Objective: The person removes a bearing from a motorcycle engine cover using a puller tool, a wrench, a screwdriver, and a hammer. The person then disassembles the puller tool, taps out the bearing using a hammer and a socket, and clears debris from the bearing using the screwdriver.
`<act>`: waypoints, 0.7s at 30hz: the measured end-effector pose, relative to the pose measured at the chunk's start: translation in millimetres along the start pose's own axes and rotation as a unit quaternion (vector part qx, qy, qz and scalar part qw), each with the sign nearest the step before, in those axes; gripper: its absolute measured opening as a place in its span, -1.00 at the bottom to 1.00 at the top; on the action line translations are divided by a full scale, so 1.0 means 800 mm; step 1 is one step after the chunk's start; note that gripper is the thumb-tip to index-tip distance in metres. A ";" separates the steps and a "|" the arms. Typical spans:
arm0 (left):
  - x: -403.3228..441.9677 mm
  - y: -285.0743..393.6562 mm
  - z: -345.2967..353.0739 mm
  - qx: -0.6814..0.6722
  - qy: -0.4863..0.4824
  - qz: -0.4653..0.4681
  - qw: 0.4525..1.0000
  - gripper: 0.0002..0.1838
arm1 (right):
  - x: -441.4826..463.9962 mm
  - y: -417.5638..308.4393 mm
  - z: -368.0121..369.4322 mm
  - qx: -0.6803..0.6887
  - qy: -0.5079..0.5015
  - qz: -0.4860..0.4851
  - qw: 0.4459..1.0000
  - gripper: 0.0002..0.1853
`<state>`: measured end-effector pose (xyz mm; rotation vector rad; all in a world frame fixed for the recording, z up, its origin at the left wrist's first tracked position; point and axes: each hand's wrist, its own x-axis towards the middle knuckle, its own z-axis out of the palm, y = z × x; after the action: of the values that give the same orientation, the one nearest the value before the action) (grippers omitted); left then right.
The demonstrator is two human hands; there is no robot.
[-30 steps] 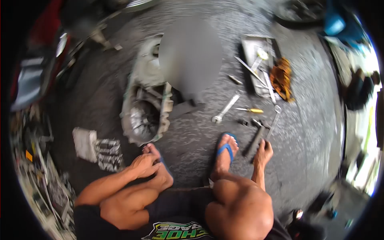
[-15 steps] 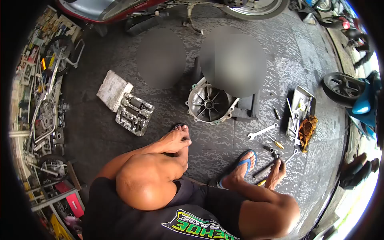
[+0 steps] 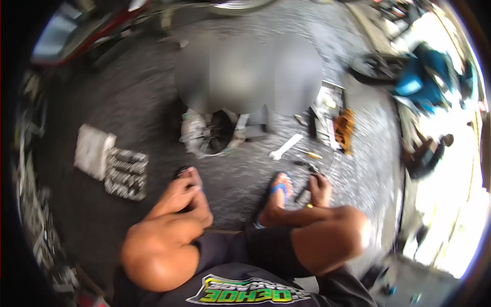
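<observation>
My left hand [image 3: 180, 195] lies over my left foot, its fingers loose across the top and holding no tool. My right hand [image 3: 320, 190] reaches to the floor beside my right foot, which wears a blue flip-flop [image 3: 279, 189]. Its fingertips are together at a dark bar-like tool [image 3: 303, 196]; motion blur hides what exactly is in them. Just beyond the fingers lie small dark metal pieces [image 3: 306, 165], a yellow-handled screwdriver [image 3: 313, 155] and an open-end wrench [image 3: 286, 147]. Ahead of my feet stands a round metal engine casing [image 3: 209, 134], partly covered by a grey blur.
An open socket case [image 3: 126, 174] with a whitish lid [image 3: 93, 153] lies to the left. A metal tray [image 3: 327, 110] of tools stands right, with an orange-brown rag [image 3: 343, 130] at its edge. A blue motorcycle [image 3: 424, 82] and a person [image 3: 432, 153] are farther right.
The view has swung right, so the floor things appear farther left and blurred. My left hand stays at my foot; my right hand stays low among the tools.
</observation>
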<state>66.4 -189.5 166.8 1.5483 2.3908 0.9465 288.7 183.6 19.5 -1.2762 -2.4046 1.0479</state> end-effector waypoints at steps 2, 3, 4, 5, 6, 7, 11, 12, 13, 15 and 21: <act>-0.032 -0.062 0.085 -0.178 0.063 -0.259 0.947 -0.83 | -0.004 0.027 0.009 0.047 -0.055 0.089 0.993 -0.73; -0.052 -0.106 0.105 -0.182 -0.010 -0.288 0.940 -0.79 | -0.016 0.038 0.014 0.033 -0.051 0.101 0.993 -0.72; -0.057 -0.131 0.115 -0.175 -0.081 -0.318 0.928 -0.74 | -0.026 0.049 0.023 0.024 -0.054 0.111 0.992 -0.72; -0.049 -0.128 0.115 -0.200 -0.118 -0.342 0.911 -0.73 | -0.044 0.055 0.030 -0.008 -0.063 0.048 0.997 -0.70; -0.042 -0.126 0.108 -0.220 -0.154 -0.370 0.889 -0.71 | -0.064 0.066 0.031 -0.022 -0.065 0.023 0.997 -0.69; -0.042 -0.127 0.105 -0.216 -0.167 -0.361 0.892 -0.71 | -0.084 0.079 0.034 -0.036 -0.066 -0.003 0.997 -0.68; -0.038 -0.130 0.104 -0.163 -0.264 -0.398 0.863 -0.62 | -0.112 0.121 0.057 -0.018 -0.101 0.128 0.986 -0.66; -0.040 -0.130 0.105 -0.162 -0.258 -0.401 0.864 -0.65 | -0.106 0.107 0.047 0.002 -0.073 0.192 0.979 -0.64; -0.037 -0.130 0.108 -0.158 -0.255 -0.402 0.865 -0.67 | -0.101 0.095 0.037 0.025 -0.040 0.255 0.966 -0.62; -0.032 -0.132 0.111 -0.149 -0.248 -0.408 0.866 -0.71 | -0.071 0.115 0.031 -0.010 0.073 0.300 0.951 -0.57; -0.012 -0.133 0.126 -0.116 -0.273 -0.425 0.855 -0.71 | 0.044 0.147 0.000 0.000 0.191 0.211 0.959 -0.66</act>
<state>32.7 -183.9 24.2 0.4407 2.0650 0.4669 342.1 254.5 -65.3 -1.8501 -1.8913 0.7957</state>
